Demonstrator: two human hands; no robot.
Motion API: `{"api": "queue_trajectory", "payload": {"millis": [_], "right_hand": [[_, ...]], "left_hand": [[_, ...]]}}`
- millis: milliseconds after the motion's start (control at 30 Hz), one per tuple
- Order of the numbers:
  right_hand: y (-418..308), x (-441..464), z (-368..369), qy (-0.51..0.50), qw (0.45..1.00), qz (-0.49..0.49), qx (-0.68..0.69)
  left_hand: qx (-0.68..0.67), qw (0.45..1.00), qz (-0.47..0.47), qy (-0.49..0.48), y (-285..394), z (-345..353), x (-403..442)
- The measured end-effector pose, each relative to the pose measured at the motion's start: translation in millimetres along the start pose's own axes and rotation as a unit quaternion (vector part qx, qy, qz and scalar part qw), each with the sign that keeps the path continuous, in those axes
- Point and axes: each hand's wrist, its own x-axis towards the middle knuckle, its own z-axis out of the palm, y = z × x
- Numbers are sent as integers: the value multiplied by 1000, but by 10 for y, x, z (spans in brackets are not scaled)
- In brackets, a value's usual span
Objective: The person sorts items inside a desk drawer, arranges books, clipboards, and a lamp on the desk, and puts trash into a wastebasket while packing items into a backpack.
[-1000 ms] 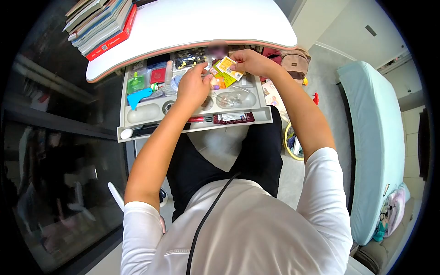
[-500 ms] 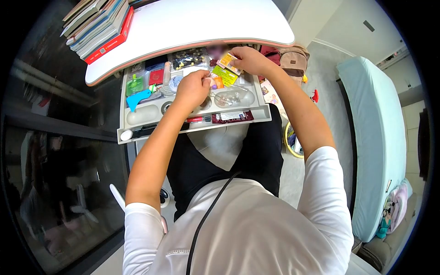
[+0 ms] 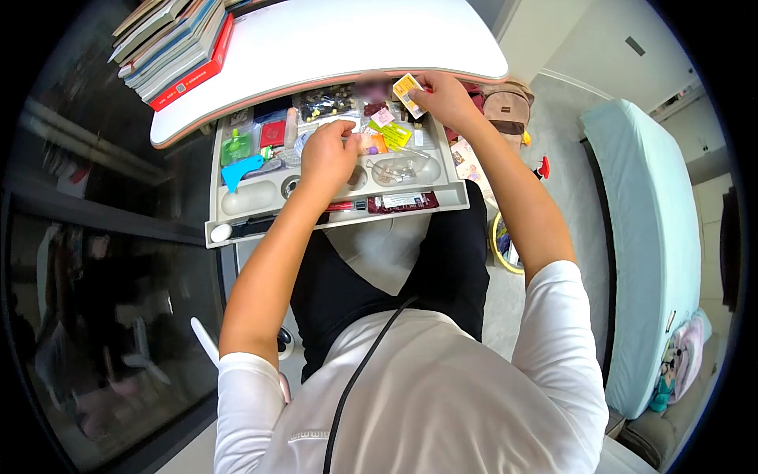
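Over the open drawer [image 3: 215,175] of the white desk, my right hand [image 3: 448,101] pinches a small yellow-and-white packet [image 3: 409,95], tilted, near the desk's front edge. My left hand [image 3: 328,162] hovers above the middle of the drawer, thumb and fingers a little apart, nothing visible between them. Just right of it lie an orange packet [image 3: 377,142] and a yellow-green card [image 3: 392,133]. A small pink packet [image 3: 382,117] rests behind that card. What is under my left palm is hidden.
A blue scraper-like piece [image 3: 241,170], a green pouch [image 3: 235,147] and a red booklet [image 3: 273,133] fill the drawer's left. A maroon packet [image 3: 403,202] lies in the front tray. Stacked books [image 3: 178,59] stand on the desk; a backpack [image 3: 505,109] sits to the right.
My right hand has lifted the yellow-and-white packet away from the yellow-green card, up and to the right, uncovering the pink packet. My left hand has shifted slightly left, its fingers parting.
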Motion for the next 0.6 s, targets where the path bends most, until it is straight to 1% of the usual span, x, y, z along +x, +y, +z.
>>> {"api": "queue_trajectory", "payload": {"millis": [100, 200, 300, 400, 467, 500, 533, 600], "right_hand": [[-36, -39, -63, -15, 996, 45, -82], [-30, -115, -61, 3, 996, 29, -81], [121, -137, 13, 15, 998, 24, -49], [221, -158, 60, 52, 994, -29, -95], [113, -236, 11, 21, 998, 59, 16], [64, -282, -23, 7, 992, 103, 72], [55, -312, -51, -3, 980, 134, 147], [38, -383, -107, -19, 935, 192, 296]], "left_hand": [[3, 1000, 18, 10, -7, 18, -31], [7, 999, 34, 17, 24, 24, -27], [61, 997, 54, 17, 94, 35, 107], [116, 991, 73, -5, 34, 226, 399], [118, 991, 55, -29, 77, 319, 544], [120, 991, 47, -42, 125, 344, 595], [105, 993, 39, -34, 159, 362, 624], [-29, 999, 15, -39, 247, 346, 643]]}}
